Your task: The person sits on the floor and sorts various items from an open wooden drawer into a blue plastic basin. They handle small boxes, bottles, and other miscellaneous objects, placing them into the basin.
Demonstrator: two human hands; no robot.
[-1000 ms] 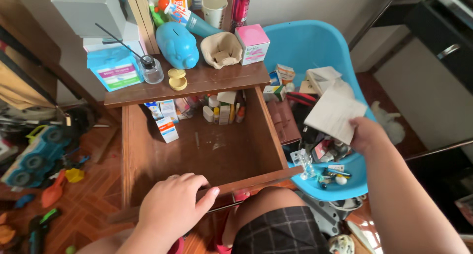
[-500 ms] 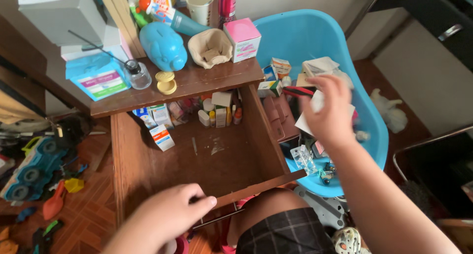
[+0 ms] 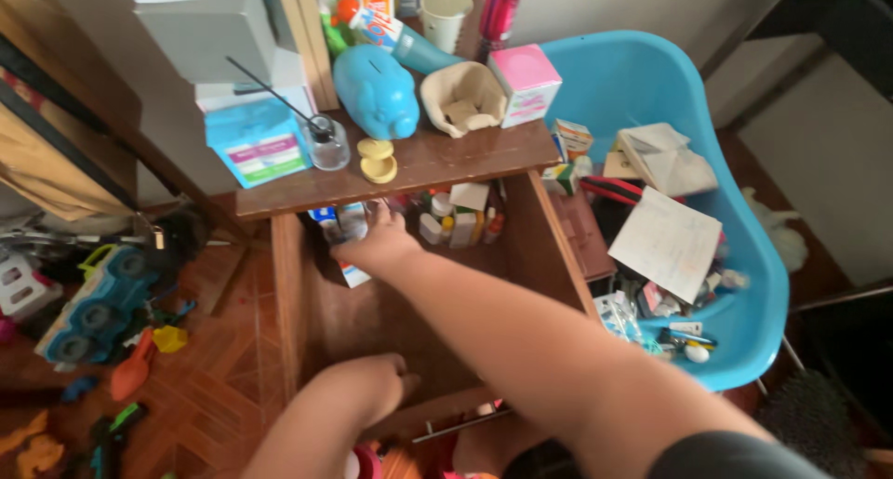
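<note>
The head view looks down into an open wooden drawer point(image 3: 307, 302) pulled out beneath a brown wooden counter point(image 3: 446, 163); the right hand point(image 3: 379, 246) reaches across to the back left of the drawer, where small white-and-blue cartons point(image 3: 337, 223) stand against the rear wall; its grip curls round one of them, though the fingers are hidden behind the knuckles, so I cannot tell whether it pinches the carton or only touches it; another carton with a red patch point(image 3: 353, 274) lies flat just under the wrist. The left hand point(image 3: 367, 391) rests on the drawer's front edge, fingers folded over the rim, pressed together on the wood.

The cartons look like thin cardboard; I judge them light, stiff enough to lift but easy to crush, so the broad faces, taken between thumb and fingers, seem the safest hold; they stand packed close, so one may drag its neighbour along.

To the right along the back wall stands a cluster of small bottles point(image 3: 460, 226), well apart from the hand. On the counter sit a blue piggy bank point(image 3: 377, 93), a glass diffuser bottle point(image 3: 327, 144), a yellow round compact point(image 3: 377, 161) and a pink-topped box point(image 3: 527, 84). Beside the drawer, a blue plastic chair point(image 3: 735, 330) holds papers and oddments; toys litter the floor point(image 3: 223, 386) to the left.
</note>
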